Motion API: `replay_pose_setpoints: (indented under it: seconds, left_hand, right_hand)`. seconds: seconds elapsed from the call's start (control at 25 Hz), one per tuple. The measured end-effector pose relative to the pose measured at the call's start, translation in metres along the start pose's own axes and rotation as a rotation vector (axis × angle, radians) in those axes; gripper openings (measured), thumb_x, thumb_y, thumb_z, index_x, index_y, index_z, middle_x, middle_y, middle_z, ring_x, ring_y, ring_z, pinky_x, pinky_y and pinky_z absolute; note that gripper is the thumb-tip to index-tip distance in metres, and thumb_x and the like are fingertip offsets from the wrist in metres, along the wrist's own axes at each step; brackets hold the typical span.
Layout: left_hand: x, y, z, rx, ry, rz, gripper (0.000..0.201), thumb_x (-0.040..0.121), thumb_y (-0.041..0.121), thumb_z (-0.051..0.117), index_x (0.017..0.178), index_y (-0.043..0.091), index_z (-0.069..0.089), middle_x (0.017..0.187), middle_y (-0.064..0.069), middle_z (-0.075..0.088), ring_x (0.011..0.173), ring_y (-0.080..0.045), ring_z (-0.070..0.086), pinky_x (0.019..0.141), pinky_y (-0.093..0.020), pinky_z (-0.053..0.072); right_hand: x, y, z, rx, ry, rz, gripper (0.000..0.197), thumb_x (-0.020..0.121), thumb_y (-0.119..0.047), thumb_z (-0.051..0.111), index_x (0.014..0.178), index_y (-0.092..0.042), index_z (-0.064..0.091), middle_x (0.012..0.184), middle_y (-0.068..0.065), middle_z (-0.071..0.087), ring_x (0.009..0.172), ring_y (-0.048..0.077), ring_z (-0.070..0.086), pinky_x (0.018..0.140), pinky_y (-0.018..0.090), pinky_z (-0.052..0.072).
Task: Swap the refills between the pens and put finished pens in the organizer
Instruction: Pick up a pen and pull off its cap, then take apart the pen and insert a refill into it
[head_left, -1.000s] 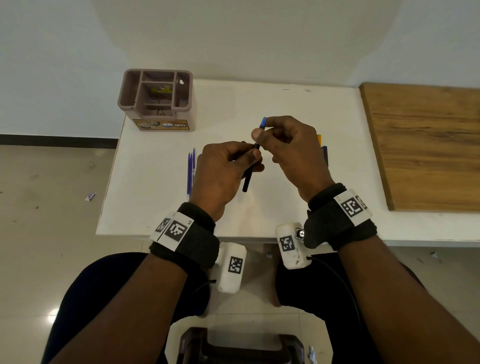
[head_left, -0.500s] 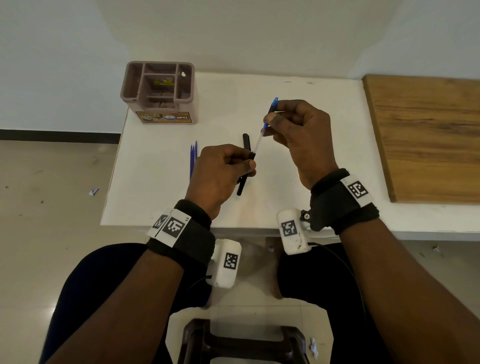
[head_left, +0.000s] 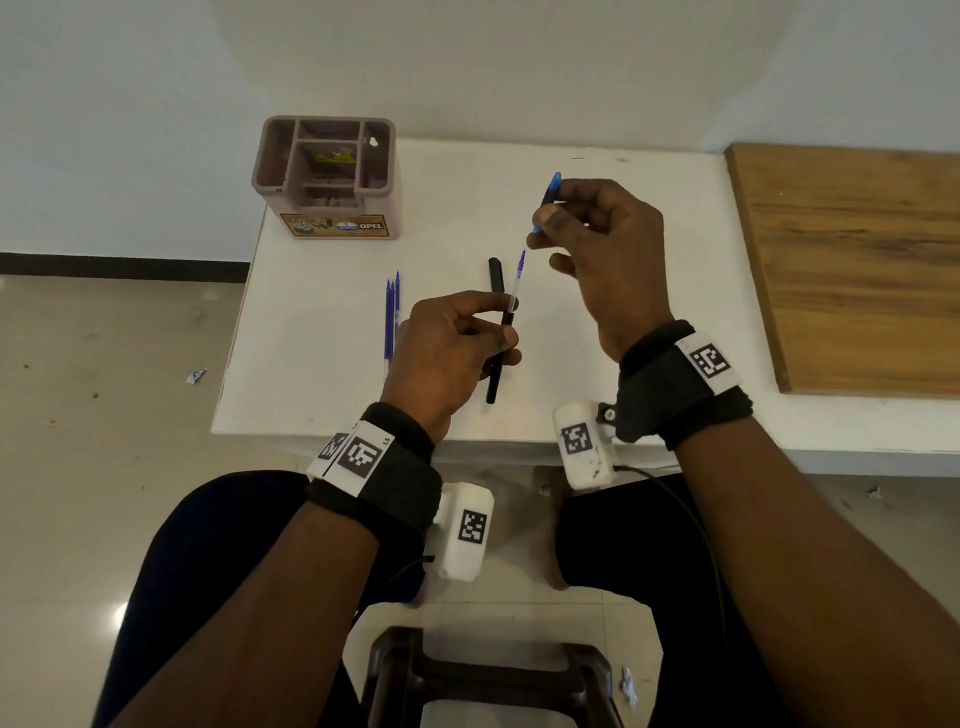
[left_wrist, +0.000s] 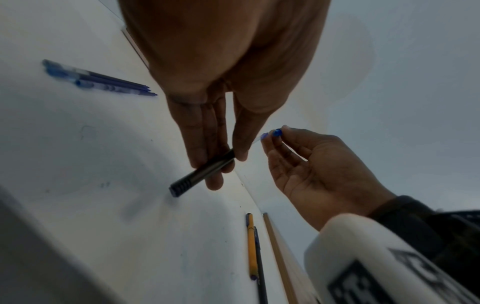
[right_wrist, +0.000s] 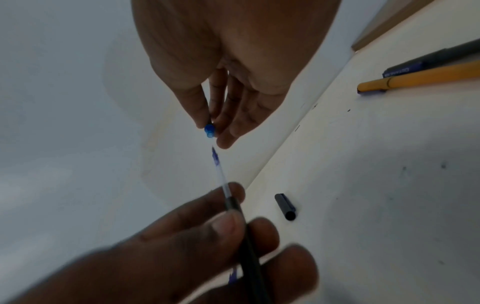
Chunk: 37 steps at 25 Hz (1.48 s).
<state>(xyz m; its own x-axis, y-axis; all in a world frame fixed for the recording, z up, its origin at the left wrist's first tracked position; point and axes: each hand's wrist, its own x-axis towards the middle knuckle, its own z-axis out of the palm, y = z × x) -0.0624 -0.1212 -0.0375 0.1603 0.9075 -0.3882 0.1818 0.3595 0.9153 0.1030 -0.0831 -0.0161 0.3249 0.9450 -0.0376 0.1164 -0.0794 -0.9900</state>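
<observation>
The left hand (head_left: 457, 343) grips a black pen barrel (head_left: 497, 364) between thumb and curled fingers (left_wrist: 205, 144), held above the white bench (head_left: 322, 332), with a clear refill (head_left: 516, 283) sticking out of its open end and tilted toward the far right. The right hand (head_left: 597, 244) pinches a small blue tip piece (head_left: 548, 200) between thumb and forefinger, just clear of the refill's blue point, the other fingers loosely spread. A black cap (head_left: 496, 273) lies on the bench just beyond the left hand, loose blue refills (head_left: 390, 317) lie to its left, and a yellow pen (right_wrist: 420, 79) and a dark pen (right_wrist: 436, 58) rest side by side to the right, near a wooden board (head_left: 852, 260). The brown organizer (head_left: 327, 176) stands at the far left corner, well apart from the hands. The step looks like stripping this pen so its refill can be swapped. The risks from here: the refill sits loose in the barrel and could slide out and roll off the bench edge if the barrel tips; the tiny tip piece could slip from so light a pinch; and with several similar blue refills lying together, the wrong one could go back into this barrel.
</observation>
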Motion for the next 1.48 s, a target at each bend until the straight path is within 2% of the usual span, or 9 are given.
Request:
replay_pose_setpoints:
  seconds: [0.2,0.4,0.52,0.68,0.84,0.92,1.04,1.24,1.48]
  left_hand:
    - [-0.002,-0.008,-0.005,-0.005,0.041,-0.006,0.029,0.096,0.008,0.07,0.123,0.019,0.073,0.092,-0.007,0.082,0.088,-0.019,0.081,0.098,-0.046,0.06]
    - [0.001,-0.011,-0.009,0.002,0.07,-0.013,0.03,0.096,0.009,0.07,0.125,0.017,0.072,0.096,-0.008,0.081,0.089,-0.019,0.081,0.098,-0.045,0.06]
    - [0.002,-0.011,-0.011,-0.001,0.066,-0.009,0.03,0.096,0.009,0.07,0.125,0.017,0.072,0.097,-0.008,0.082,0.089,-0.019,0.081,0.098,-0.046,0.06]
    - [0.004,-0.009,-0.012,0.011,0.055,0.004,0.032,0.096,0.01,0.07,0.128,0.016,0.071,0.098,-0.009,0.081,0.09,-0.021,0.081,0.099,-0.047,0.06]
    - [0.004,-0.008,-0.013,-0.003,0.069,0.005,0.033,0.096,0.01,0.07,0.128,0.016,0.071,0.098,-0.009,0.081,0.09,-0.021,0.081,0.099,-0.047,0.06]
    - [0.003,-0.008,-0.014,-0.018,0.083,0.009,0.033,0.096,0.009,0.071,0.127,0.016,0.071,0.097,-0.009,0.081,0.088,-0.021,0.081,0.098,-0.046,0.06]
    - [0.005,-0.007,-0.013,-0.016,0.098,0.022,0.033,0.095,0.008,0.071,0.128,0.016,0.071,0.097,-0.01,0.081,0.087,-0.022,0.081,0.097,-0.046,0.061]
    - [0.01,-0.002,-0.014,-0.012,0.149,0.069,0.028,0.096,0.012,0.071,0.123,0.021,0.073,0.098,-0.005,0.081,0.083,-0.017,0.081,0.097,-0.047,0.06]
    - [0.012,-0.004,-0.018,0.01,0.161,0.085,0.033,0.096,0.011,0.071,0.127,0.021,0.071,0.098,-0.003,0.082,0.082,-0.016,0.081,0.095,-0.044,0.061]
  right_hand:
    - [0.019,0.021,-0.001,-0.12,0.007,0.127,0.019,0.091,-0.016,0.076,0.109,-0.01,0.073,0.093,0.005,0.08,0.08,0.015,0.079,0.076,0.026,0.061]
    - [0.026,0.054,0.024,-0.578,-0.125,0.164,0.018,0.09,-0.021,0.076,0.102,-0.008,0.077,0.095,0.007,0.077,0.084,0.021,0.076,0.088,0.036,0.062]
    - [0.026,0.063,0.031,-0.85,-0.109,0.132,0.024,0.091,-0.025,0.073,0.106,-0.007,0.074,0.104,0.01,0.073,0.096,0.024,0.068,0.08,0.032,0.054]
    - [0.021,0.066,0.034,-0.975,-0.135,0.127,0.027,0.091,-0.026,0.069,0.108,-0.006,0.069,0.107,0.012,0.068,0.098,0.026,0.062,0.079,0.032,0.047]
    - [0.015,0.049,0.03,-0.93,-0.086,0.06,0.025,0.098,-0.029,0.06,0.105,-0.007,0.072,0.103,0.008,0.072,0.089,0.018,0.058,0.078,0.029,0.043]
    - [0.005,0.033,0.027,-0.741,-0.065,-0.032,0.025,0.101,-0.027,0.057,0.1,-0.01,0.075,0.094,0.002,0.075,0.082,0.015,0.065,0.082,0.031,0.053]
    - [-0.019,0.019,0.026,-0.442,-0.115,-0.001,0.028,0.099,-0.035,0.062,0.087,-0.015,0.077,0.078,-0.005,0.074,0.072,0.014,0.07,0.077,0.033,0.059]
    - [-0.026,0.02,0.032,-0.419,-0.188,-0.005,0.022,0.093,-0.038,0.074,0.085,-0.019,0.08,0.072,-0.01,0.071,0.071,0.006,0.066,0.074,0.022,0.053]
    - [-0.023,0.024,0.039,-0.373,-0.224,0.019,0.017,0.093,-0.029,0.074,0.089,-0.014,0.082,0.07,-0.009,0.071,0.066,0.003,0.065,0.07,0.022,0.052]
